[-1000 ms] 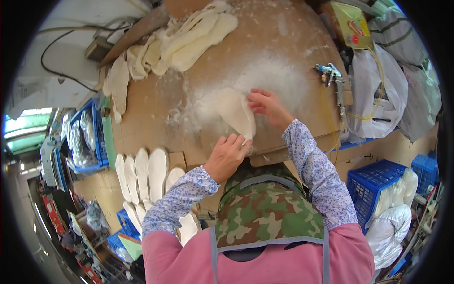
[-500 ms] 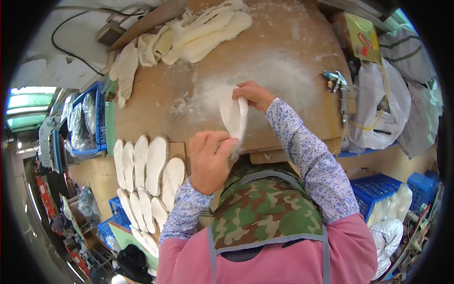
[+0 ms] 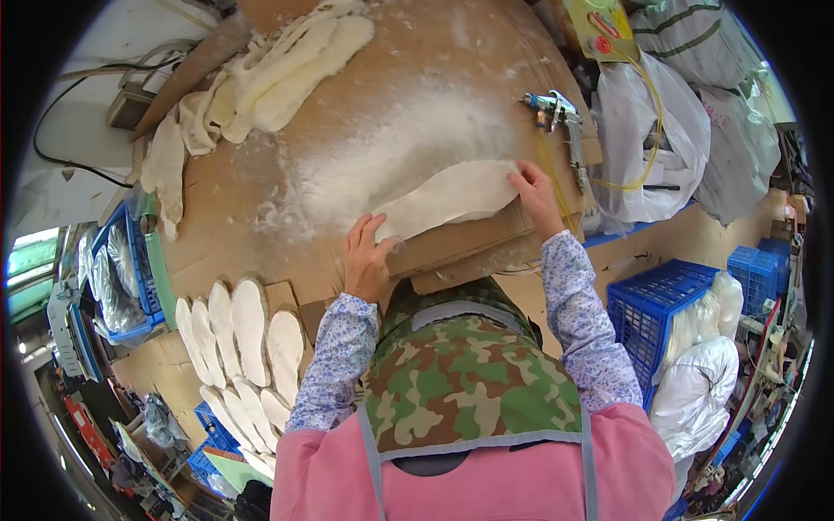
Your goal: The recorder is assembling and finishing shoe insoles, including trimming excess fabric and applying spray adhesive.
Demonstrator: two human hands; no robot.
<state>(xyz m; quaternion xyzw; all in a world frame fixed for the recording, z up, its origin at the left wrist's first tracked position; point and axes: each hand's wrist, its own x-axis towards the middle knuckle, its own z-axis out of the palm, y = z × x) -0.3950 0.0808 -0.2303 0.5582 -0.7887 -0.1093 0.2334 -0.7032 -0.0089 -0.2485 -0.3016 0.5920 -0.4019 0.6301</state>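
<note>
A long cream-white insole is stretched lengthwise between my hands, just above the near part of the brown worktable. My left hand pinches its left end between thumb and fingers. At the other end, my right hand grips the tip, thumb toward me. The insole's flat side faces up and its right end sits a little farther away. White dust and fluff cover the cardboard top beyond it.
Fleecy cream pieces are heaped at the far left. Several insoles lie in rows at near left. A spray gun with a yellow hose rests at the right edge. Blue crates and plastic bags stand right.
The insole, earlier curled and upright between my hands, is now spread out sideways. My right hand has moved right and nearer; my left hand has moved to its left end. The view has shifted.
</note>
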